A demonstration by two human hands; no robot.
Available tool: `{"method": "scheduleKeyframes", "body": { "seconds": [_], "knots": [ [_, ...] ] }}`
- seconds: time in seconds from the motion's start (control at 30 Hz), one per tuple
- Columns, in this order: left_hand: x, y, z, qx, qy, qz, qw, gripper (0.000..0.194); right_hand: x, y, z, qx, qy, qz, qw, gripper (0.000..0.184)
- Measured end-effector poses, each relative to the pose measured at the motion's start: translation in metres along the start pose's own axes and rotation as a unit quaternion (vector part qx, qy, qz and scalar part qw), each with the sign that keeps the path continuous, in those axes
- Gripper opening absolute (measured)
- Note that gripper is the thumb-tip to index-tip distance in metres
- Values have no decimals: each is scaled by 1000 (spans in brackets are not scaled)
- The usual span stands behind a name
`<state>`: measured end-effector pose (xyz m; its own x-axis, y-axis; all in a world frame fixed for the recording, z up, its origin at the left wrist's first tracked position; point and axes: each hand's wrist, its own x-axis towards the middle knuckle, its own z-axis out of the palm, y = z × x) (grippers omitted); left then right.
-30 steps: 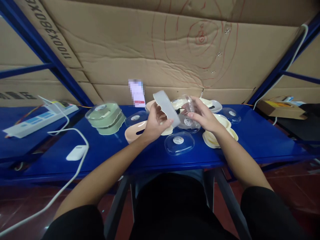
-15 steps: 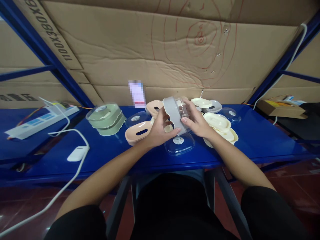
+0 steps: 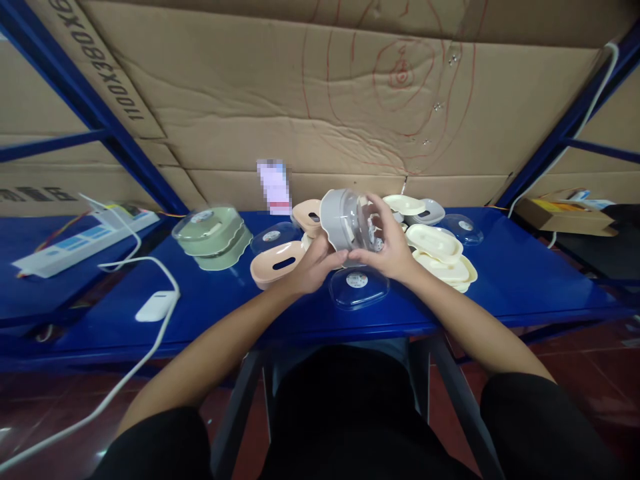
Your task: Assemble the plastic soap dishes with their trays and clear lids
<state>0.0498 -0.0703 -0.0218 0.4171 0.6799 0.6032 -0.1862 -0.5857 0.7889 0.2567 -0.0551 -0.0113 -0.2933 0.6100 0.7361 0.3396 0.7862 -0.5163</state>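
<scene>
- We see the grey plastic soap dish (image 3: 331, 217) with a clear lid (image 3: 359, 223) lifted in the air, in the middle of the frame, above the blue surface (image 3: 525, 283) and not touching it
- Our left hand (image 3: 314, 269) is curled and holds the dish from below, near its wavy grey rim; some of the fingers are hidden, so we cannot tell how each one lies
- Our right hand (image 3: 383, 245) is closed around the clear side, with the fingers coming over the top, and it has firm contact with the dish
- We judge the dish is light and stiff, but the thin clear plastic may be slippery and can scratch or crack when we squeeze it
- For this reason the better place to take hold is the grey rim, with the second hand supporting the clear side
- Just under the hands lies a second clear lid (image 3: 358, 288) with a round label
- To the left of it is a peach soap dish (image 3: 276, 265), and further left are stacked green dishes (image 3: 213, 240)
- On the right side of the hands are cream dishes (image 3: 440, 250)
</scene>
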Motion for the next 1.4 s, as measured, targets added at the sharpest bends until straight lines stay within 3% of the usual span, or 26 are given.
{"method": "scheduleKeyframes", "body": {
  "seconds": [0.17,0.33,0.4,0.5,0.6,0.8,1.1,1.2,1.3,1.4],
  "knots": [
    [4,6,5,7,30,-5,1000,68,-5,-4,10,-63,33,-62,996,116],
    [6,8,8,39,142,-40,988,61,-6,-7,13,-122,36,-107,986,117],
    [5,8,2,31,160,-47,985,60,-4,-7,9,-112,32,-116,986,108],
    [4,8,-9,-9,120,-66,991,62,-1,-6,2,-53,15,-92,994,87],
    [6,6,-16,-26,93,-80,992,63,0,-8,0,14,-3,-25,1000,70],
    [15,-5,-15,24,186,-7,982,70,-1,-17,7,32,23,68,997,59],
    [17,-4,-15,25,176,24,984,62,-2,-16,8,63,38,76,994,54],
    [19,1,-16,28,187,7,982,61,-2,-14,5,50,21,45,998,49],
    [23,13,-32,34,231,-22,972,62,-3,-12,1,11,-13,-7,1000,42],
    [25,37,-62,100,263,-76,957,60,-2,-13,0,-31,-29,-28,999,37]
  ]
}}
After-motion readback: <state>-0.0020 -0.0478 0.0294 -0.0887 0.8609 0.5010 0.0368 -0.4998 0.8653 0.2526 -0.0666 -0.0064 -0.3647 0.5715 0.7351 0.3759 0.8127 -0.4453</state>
